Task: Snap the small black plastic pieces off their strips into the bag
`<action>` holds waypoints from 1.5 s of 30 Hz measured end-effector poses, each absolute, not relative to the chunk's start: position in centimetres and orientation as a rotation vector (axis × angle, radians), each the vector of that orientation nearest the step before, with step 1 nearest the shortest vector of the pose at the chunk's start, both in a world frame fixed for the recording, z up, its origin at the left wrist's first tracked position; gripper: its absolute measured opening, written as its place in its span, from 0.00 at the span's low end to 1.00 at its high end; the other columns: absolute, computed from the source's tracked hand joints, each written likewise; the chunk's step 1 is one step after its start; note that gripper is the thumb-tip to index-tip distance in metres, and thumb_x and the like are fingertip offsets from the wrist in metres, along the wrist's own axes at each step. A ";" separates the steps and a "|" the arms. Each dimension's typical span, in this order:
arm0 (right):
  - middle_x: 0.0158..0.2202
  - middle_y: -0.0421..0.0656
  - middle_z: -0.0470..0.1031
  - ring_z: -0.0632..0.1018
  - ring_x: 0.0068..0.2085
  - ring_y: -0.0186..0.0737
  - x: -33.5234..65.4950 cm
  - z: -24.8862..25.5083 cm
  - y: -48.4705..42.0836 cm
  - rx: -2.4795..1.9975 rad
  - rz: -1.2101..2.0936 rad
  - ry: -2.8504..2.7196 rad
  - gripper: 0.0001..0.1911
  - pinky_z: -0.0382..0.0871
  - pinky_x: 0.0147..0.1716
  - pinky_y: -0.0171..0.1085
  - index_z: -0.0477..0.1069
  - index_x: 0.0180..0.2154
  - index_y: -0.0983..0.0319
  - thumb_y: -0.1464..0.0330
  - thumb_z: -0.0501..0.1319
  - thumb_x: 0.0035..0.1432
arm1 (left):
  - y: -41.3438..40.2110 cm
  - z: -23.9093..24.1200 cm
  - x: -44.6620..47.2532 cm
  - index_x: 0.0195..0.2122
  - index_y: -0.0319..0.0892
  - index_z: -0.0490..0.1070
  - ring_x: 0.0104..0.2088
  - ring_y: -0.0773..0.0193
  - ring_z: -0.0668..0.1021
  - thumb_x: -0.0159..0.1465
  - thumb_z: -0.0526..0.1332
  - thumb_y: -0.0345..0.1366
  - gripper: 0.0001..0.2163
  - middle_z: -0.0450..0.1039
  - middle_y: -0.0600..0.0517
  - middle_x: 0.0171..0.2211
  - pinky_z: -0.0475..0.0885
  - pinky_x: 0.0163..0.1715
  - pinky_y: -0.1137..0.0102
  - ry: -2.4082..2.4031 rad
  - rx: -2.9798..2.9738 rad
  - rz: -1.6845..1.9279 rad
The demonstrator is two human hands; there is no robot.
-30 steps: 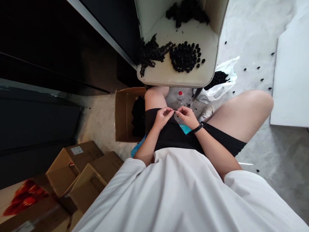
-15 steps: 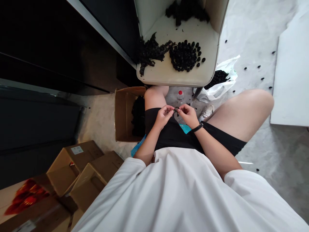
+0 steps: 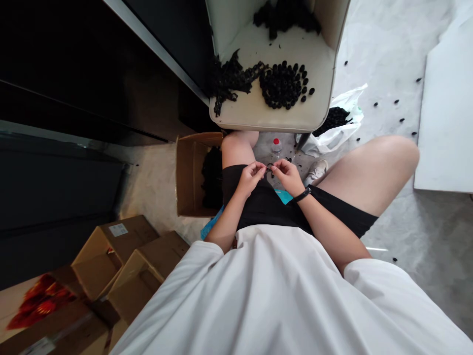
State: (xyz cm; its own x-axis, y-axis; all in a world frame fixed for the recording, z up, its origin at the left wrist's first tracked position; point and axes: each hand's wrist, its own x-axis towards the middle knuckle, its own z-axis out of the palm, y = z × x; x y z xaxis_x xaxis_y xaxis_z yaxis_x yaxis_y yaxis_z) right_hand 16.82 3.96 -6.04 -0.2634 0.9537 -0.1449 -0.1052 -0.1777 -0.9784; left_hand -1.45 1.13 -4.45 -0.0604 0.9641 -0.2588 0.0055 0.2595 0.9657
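My left hand [image 3: 252, 175] and my right hand [image 3: 288, 176] meet above my lap, fingertips pinched. Between them is a small dark strand [image 3: 270, 168], thin and looped, with a bit hanging below; its exact kind is too small to tell. A dark band circles my right wrist. In front, a cream chair seat [image 3: 251, 114] bears a cluster of dark round bead-like pieces [image 3: 283, 86], and a crumpled dark stringy clump [image 3: 236, 79] lies to their left. A second dark heap [image 3: 286, 18] sits farther back on the seat.
Left of my knee stands an open cardboard box [image 3: 187, 177] with dark material inside. A white plastic bag [image 3: 325, 145] holds more dark pieces. A red-capped bottle [image 3: 276, 148] is under the chair's front. Cardboard boxes [image 3: 138, 239] stand lower left; a white panel [image 3: 445, 128] is at right.
My fingers have shifted very slightly around the strand, which is turned a little differently. Both hands stay in the same place, and the things around have not moved.
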 end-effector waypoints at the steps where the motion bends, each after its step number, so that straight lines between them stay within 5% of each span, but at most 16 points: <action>1: 0.28 0.38 0.70 0.67 0.30 0.37 16.8 -6.0 4.0 -1.097 1.577 -1.212 0.26 0.61 0.32 0.39 0.73 0.36 0.58 0.43 0.72 0.61 | 1.1 -4.4 -1.5 0.40 0.42 0.79 0.29 0.68 0.75 0.62 0.76 0.58 0.22 0.75 0.54 0.28 0.69 0.31 0.71 1.367 0.995 1.048; 11: 0.28 0.38 0.71 0.67 0.30 0.37 16.8 -5.8 4.0 -1.067 1.608 -1.205 0.30 0.61 0.32 0.39 0.74 0.35 0.58 0.38 0.72 0.59 | 1.2 -4.2 -1.6 0.42 0.43 0.79 0.30 0.67 0.75 0.65 0.73 0.59 0.23 0.76 0.53 0.31 0.70 0.32 0.70 1.368 0.985 1.067; 23: 0.27 0.38 0.70 0.66 0.28 0.37 17.5 -5.8 4.3 -1.217 1.608 -1.160 0.23 0.61 0.29 0.38 0.73 0.35 0.58 0.45 0.69 0.61 | 2.2 -4.3 -1.2 0.36 0.41 0.80 0.29 0.66 0.75 0.60 0.77 0.55 0.21 0.78 0.52 0.29 0.70 0.32 0.69 1.482 1.035 1.106; 30: 0.25 0.38 0.69 0.64 0.25 0.36 17.4 -6.5 4.8 -1.249 1.608 -1.188 0.23 0.57 0.25 0.36 0.72 0.33 0.58 0.45 0.66 0.59 | 14.2 -1.0 -4.6 0.35 0.41 0.80 0.32 0.65 0.76 0.63 0.76 0.42 0.11 0.79 0.51 0.31 0.70 0.35 0.70 1.606 1.148 1.336; 37: 0.25 0.38 0.68 0.64 0.26 0.36 17.2 -6.9 4.5 -1.265 1.616 -1.213 0.23 0.57 0.25 0.36 0.72 0.32 0.58 0.45 0.66 0.58 | 27.5 3.8 -9.8 0.48 0.36 0.81 0.28 0.67 0.70 0.71 0.67 0.33 0.08 0.69 0.56 0.26 0.66 0.35 0.71 1.862 1.226 1.523; 40: 0.25 0.38 0.69 0.65 0.26 0.36 17.3 -7.2 4.6 -1.266 1.621 -1.214 0.23 0.57 0.25 0.36 0.72 0.33 0.58 0.45 0.66 0.59 | 25.8 2.5 -9.2 0.52 0.37 0.80 0.30 0.65 0.71 0.72 0.65 0.31 0.10 0.69 0.56 0.27 0.68 0.40 0.69 1.969 1.214 1.518; 45: 0.25 0.38 0.70 0.66 0.26 0.36 17.3 -7.9 4.6 -1.266 1.643 -1.221 0.22 0.58 0.25 0.36 0.72 0.32 0.58 0.46 0.65 0.59 | 16.0 -1.8 -4.6 0.44 0.40 0.80 0.39 0.61 0.78 0.72 0.66 0.36 0.06 0.79 0.48 0.37 0.72 0.45 0.68 1.727 1.212 1.335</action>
State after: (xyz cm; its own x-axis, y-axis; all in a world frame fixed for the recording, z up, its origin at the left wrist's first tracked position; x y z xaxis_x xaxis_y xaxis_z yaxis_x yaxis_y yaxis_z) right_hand 17.35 4.62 -7.87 -0.2598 0.9226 -0.2852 0.0070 -0.2935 -0.9559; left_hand -4.60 15.97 -1.84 -0.3752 0.9255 0.0514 0.2829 0.0615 0.9572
